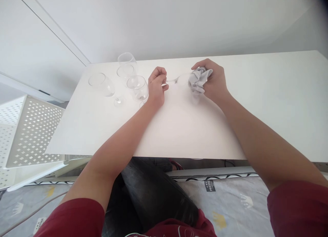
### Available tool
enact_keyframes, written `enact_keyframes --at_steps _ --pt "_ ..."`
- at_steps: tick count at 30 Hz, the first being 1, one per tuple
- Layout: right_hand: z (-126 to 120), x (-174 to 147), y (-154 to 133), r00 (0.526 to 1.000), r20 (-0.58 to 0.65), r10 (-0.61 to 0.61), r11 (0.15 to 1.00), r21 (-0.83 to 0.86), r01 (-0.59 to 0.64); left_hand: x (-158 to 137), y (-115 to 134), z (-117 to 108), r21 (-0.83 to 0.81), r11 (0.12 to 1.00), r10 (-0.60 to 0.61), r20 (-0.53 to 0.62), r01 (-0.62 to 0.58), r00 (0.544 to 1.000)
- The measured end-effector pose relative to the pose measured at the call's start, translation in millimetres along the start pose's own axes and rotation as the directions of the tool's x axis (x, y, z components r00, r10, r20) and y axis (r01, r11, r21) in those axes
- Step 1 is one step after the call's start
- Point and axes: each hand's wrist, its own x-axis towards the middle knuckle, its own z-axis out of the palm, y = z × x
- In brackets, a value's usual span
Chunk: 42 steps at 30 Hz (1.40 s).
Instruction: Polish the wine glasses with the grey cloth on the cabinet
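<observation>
Above the white table, a clear wine glass (pixel 183 79) lies sideways between my hands. My left hand (pixel 157 86) is closed around the foot end of its stem. A crumpled light grey cloth (pixel 197 80) is pressed to the bowl's rim by my right hand (pixel 214 78), whose fingers are partly hidden behind it; some cloth seems to be inside the bowl. Left of my left hand, several more stemmed glasses stand upright: one glass (pixel 138 86) right beside my wrist, another glass (pixel 125 71) behind it, and one glass (pixel 104 85) farther left.
The white table (pixel 179 127) runs across in front of me, against a pale wall (pixel 179 22). A white perforated basket (pixel 36 131) stands at the table's left end. Below the front edge are my legs (pixel 153 196) and a grey patterned mattress (pixel 235 203).
</observation>
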Motion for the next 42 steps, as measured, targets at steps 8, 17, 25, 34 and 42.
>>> enact_keyframes --at_steps 8,17,25,34,42 --pt "4 -3 -5 0.996 0.079 0.041 0.999 -0.001 -0.041 0 -2 0 0.041 0.999 -0.017 0.048 0.015 0.999" --pt "7 0 5 0.971 0.075 0.227 0.969 0.08 -0.233 -2 -3 -2 0.034 0.999 0.033 0.075 -0.036 0.997" --pt "14 1 12 0.988 -0.004 0.158 0.955 0.257 -0.151 0 -3 3 0.197 0.98 -0.059 0.109 0.036 0.992" --pt "14 -2 5 0.983 0.033 0.179 0.958 0.224 -0.182 -2 -1 3 0.168 0.986 -0.008 0.109 -0.011 0.994" --pt "17 -1 -4 0.966 0.128 0.222 0.903 0.346 -0.254 -4 0 5 0.098 0.995 -0.02 0.071 0.013 0.997"
